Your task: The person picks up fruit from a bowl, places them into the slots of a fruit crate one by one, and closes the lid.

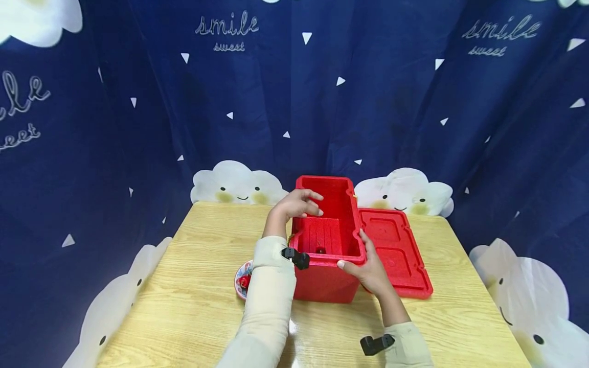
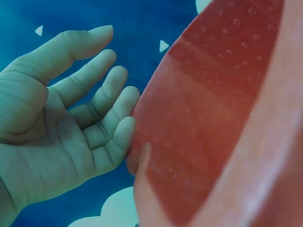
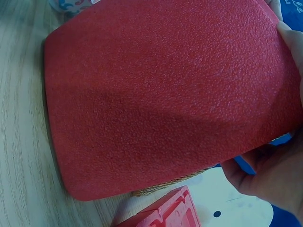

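A red foam box (image 1: 326, 283) stands lidless on the table, its inside facing me. At its near right corner my right hand (image 1: 374, 273) grips the rim, thumb on the front wall and fingers along the side. My left hand (image 1: 296, 204) hovers over the box's left rim, fingers loosely bent with nothing between them. In the left wrist view, the fingertips (image 2: 124, 127) come right up to the red edge. A small dark red round item (image 1: 320, 250) lies on the box floor near the front, partly hidden by the front rim.
Left of the box is a patterned plate (image 1: 238, 290) with red pieces, partly covered by my left sleeve. The red lid (image 1: 391, 260) lies flat to the right. A golden rope handle (image 3: 173, 181) shows along the box's side. A blue curtain (image 1: 257, 102) hangs behind the wooden table (image 1: 193, 306).
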Motion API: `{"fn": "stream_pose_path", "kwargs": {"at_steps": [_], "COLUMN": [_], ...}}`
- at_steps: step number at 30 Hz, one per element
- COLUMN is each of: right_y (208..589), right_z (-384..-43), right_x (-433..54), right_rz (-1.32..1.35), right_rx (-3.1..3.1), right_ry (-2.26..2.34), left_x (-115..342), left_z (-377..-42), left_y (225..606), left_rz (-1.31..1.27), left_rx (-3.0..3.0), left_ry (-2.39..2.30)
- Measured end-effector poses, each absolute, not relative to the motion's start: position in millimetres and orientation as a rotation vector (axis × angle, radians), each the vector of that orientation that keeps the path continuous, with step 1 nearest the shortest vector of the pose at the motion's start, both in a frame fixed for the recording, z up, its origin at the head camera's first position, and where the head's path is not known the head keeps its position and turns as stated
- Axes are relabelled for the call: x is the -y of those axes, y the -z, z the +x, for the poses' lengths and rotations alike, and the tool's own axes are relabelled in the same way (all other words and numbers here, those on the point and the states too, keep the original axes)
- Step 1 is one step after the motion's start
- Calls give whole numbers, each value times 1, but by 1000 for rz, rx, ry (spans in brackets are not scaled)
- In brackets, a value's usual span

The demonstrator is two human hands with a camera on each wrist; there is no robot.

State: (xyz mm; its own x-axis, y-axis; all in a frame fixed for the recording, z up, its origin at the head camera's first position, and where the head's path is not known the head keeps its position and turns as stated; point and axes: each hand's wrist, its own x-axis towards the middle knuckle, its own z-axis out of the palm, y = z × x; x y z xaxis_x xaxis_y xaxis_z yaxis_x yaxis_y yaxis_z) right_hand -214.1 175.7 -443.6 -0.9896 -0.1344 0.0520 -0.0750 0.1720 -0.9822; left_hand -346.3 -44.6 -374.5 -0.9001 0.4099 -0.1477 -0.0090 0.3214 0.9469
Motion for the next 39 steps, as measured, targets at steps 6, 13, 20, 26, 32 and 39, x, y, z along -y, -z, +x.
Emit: {"fn": "stream_pose_path", "kwargs": {"at_steps": [6, 13, 20, 26, 32, 39], "right_y": [446, 468, 466, 450, 444, 457], "right_z": [-217, -229, -228, -219, -215, -221], "right_x": [-176, -181, -182, -176, -173, -178], "right_rz": [-204, -211, -229, -217, -187, -190], "right_rx": [-2388, -2425, -2406, -2411, -2428, -2400], "right_ry": [1972, 1962, 1993, 1963, 1932, 1970], "left_x": [56, 71, 82, 93, 101, 103], "left_z": [-325, -307, -288, -276, -263, -234], "left_y": [377, 390, 399, 413, 420, 409], "left_rz": [411, 422, 421, 400, 357, 377], "left_rx": [-2273, -2321, -2403, -2407, -2401, -2434], "left_ry": [-1713, -1869, -2028, -2023, -2025, -2015]}}
